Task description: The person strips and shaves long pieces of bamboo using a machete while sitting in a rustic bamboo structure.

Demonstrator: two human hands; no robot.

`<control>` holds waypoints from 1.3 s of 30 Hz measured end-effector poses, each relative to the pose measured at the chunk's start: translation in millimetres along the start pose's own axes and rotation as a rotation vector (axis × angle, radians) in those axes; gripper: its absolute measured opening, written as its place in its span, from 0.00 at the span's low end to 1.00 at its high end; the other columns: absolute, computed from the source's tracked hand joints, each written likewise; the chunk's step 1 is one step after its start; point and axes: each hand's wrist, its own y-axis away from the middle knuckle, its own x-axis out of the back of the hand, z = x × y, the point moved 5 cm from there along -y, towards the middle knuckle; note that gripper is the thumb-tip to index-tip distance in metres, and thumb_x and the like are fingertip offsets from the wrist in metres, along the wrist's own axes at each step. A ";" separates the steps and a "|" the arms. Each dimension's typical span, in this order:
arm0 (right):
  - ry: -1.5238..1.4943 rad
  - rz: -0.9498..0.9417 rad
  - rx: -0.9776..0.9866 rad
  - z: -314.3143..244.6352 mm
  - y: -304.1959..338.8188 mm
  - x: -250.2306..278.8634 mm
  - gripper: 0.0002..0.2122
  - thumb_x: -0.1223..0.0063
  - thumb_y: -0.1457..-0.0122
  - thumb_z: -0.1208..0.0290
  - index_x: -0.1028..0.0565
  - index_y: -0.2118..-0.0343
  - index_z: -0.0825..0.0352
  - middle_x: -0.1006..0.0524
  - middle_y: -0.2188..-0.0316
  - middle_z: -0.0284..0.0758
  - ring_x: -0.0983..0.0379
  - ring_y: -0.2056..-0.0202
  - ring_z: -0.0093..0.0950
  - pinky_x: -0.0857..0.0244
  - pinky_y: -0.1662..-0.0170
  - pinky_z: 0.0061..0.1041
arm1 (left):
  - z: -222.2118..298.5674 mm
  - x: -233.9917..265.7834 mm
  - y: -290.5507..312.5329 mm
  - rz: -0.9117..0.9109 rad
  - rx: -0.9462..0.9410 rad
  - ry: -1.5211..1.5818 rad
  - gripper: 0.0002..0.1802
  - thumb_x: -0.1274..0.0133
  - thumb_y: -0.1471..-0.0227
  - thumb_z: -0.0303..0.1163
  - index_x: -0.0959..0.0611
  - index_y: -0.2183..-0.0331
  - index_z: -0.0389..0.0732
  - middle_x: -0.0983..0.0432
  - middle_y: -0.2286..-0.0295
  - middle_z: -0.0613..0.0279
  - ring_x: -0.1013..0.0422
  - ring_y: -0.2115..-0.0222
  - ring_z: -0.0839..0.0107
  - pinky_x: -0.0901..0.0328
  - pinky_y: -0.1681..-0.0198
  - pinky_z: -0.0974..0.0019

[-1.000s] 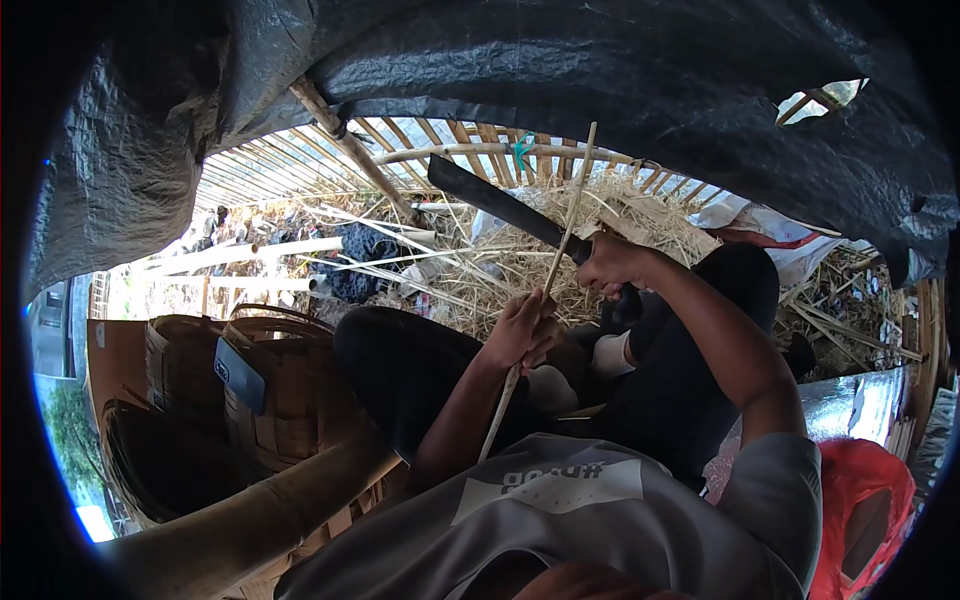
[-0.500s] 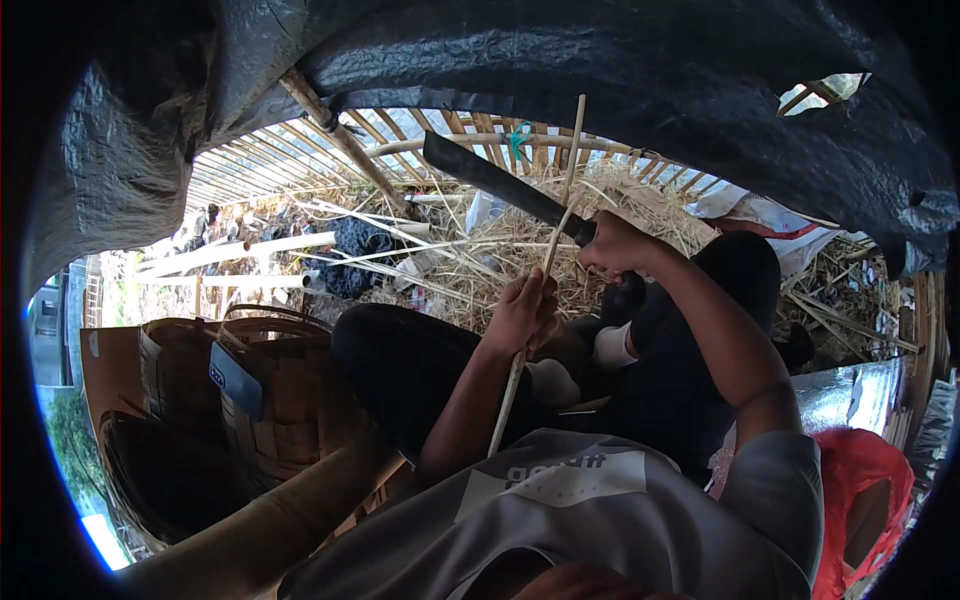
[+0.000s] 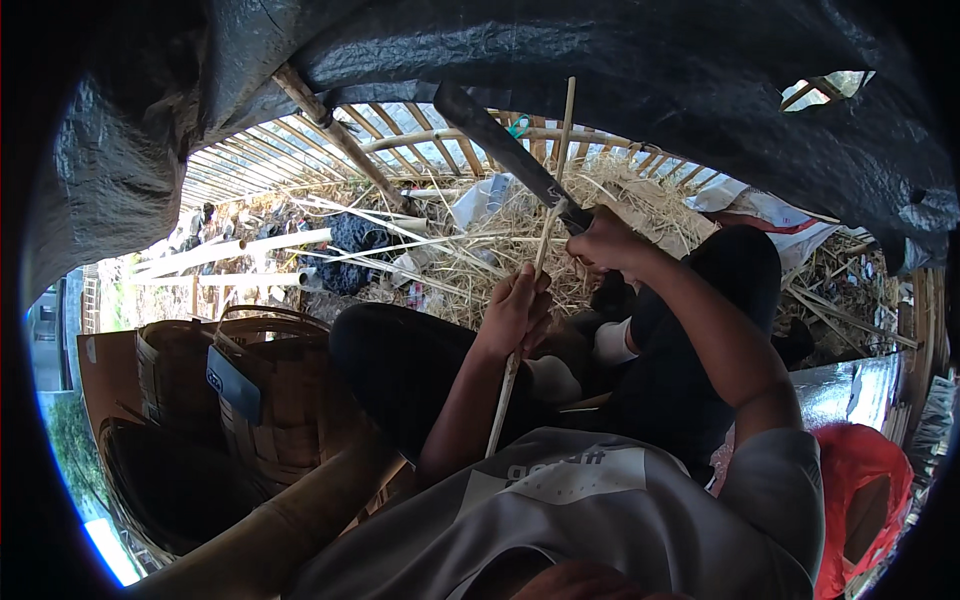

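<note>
My left hand is closed round a long, thin bamboo strip, which slants upward from near my shirt to well above both hands. My right hand grips the handle of a machete. Its broad dark blade points up and to the left. Near the handle, the blade crosses the strip above my left hand and appears to touch it. The right fingers partly cover the handle.
Straw-like shavings cover the ground ahead. Bamboo poles lie at left, beyond woven baskets. A thick bamboo pole runs beside my left side. Dark sheeting hangs overhead; a red plastic bag is at right.
The machete's blade has tilted more upright, and my right hand has shifted slightly left and down. The strip's upper end has moved slightly left and up; my left hand still holds it.
</note>
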 end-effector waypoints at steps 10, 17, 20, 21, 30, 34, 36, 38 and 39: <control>0.080 -0.227 -0.044 14.9 1.4 3.3 0.16 0.41 0.46 0.62 0.32 0.68 0.71 0.37 0.91 0.27 0.43 0.91 0.17 0.47 0.87 0.21 | -13.3 4.7 0.4 0.043 0.010 -0.171 0.23 0.70 0.33 0.46 0.34 0.75 0.42 0.45 0.91 0.71 0.48 0.96 0.79 0.51 0.96 0.74; 0.091 -0.063 0.033 27.3 -24.5 0.4 0.25 0.49 0.42 0.43 0.28 0.78 0.65 0.33 0.89 0.28 0.38 0.90 0.18 0.44 0.86 0.20 | -7.3 10.0 -9.8 0.161 -0.068 -0.357 0.22 0.69 0.34 0.45 0.32 0.74 0.41 0.43 0.90 0.70 0.48 0.97 0.79 0.52 0.97 0.73; 0.258 0.026 0.098 16.2 -18.7 11.2 0.28 0.48 0.45 0.40 0.27 0.80 0.67 0.28 0.88 0.32 0.29 0.86 0.23 0.36 0.80 0.24 | -12.6 13.1 -12.1 0.179 -0.054 -0.421 0.22 0.69 0.34 0.44 0.32 0.74 0.41 0.43 0.90 0.69 0.48 0.97 0.79 0.52 0.97 0.73; 0.360 0.112 0.159 12.0 -16.0 12.9 0.29 0.47 0.46 0.39 0.26 0.80 0.68 0.28 0.88 0.32 0.28 0.85 0.24 0.34 0.78 0.25 | -13.1 12.9 -13.0 0.183 -0.044 -0.440 0.22 0.69 0.34 0.44 0.32 0.74 0.41 0.43 0.90 0.69 0.47 0.97 0.79 0.52 0.97 0.73; 0.365 0.155 0.173 15.1 -19.8 11.7 0.38 0.53 0.51 0.29 0.26 0.85 0.71 0.28 0.89 0.37 0.27 0.83 0.30 0.35 0.77 0.31 | -19.0 14.3 -15.8 0.152 0.021 -0.338 0.22 0.70 0.33 0.44 0.32 0.73 0.39 0.41 0.90 0.69 0.47 0.97 0.79 0.51 0.95 0.72; 0.218 0.051 0.053 24.3 -22.7 8.6 0.36 0.54 0.51 0.28 0.32 0.89 0.65 0.33 0.92 0.31 0.34 0.88 0.22 0.44 0.84 0.26 | -19.5 11.0 -13.2 0.128 0.057 -0.260 0.22 0.70 0.33 0.44 0.32 0.72 0.40 0.43 0.90 0.71 0.48 0.97 0.79 0.52 0.95 0.73; 0.160 -0.002 -0.011 35.8 -28.1 4.9 0.35 0.54 0.50 0.28 0.35 0.90 0.62 0.37 0.92 0.28 0.38 0.89 0.19 0.48 0.86 0.23 | -19.3 9.8 -11.6 0.145 0.076 -0.279 0.22 0.70 0.33 0.44 0.32 0.73 0.40 0.44 0.90 0.71 0.48 0.97 0.79 0.51 0.95 0.73; 0.101 -0.061 -0.050 44.2 -30.7 1.0 0.34 0.54 0.50 0.28 0.38 0.89 0.60 0.40 0.91 0.26 0.43 0.90 0.17 0.52 0.87 0.22 | -23.4 11.1 -12.5 0.143 0.072 -0.306 0.22 0.70 0.34 0.46 0.34 0.75 0.43 0.45 0.91 0.71 0.49 0.98 0.78 0.52 0.96 0.73; 0.084 -0.095 -0.066 43.1 -28.6 -1.5 0.34 0.54 0.50 0.28 0.38 0.89 0.60 0.41 0.91 0.25 0.44 0.90 0.17 0.52 0.87 0.22 | -24.3 12.4 -11.6 0.147 0.070 -0.319 0.23 0.70 0.34 0.47 0.35 0.76 0.44 0.46 0.92 0.71 0.49 0.98 0.78 0.52 0.97 0.73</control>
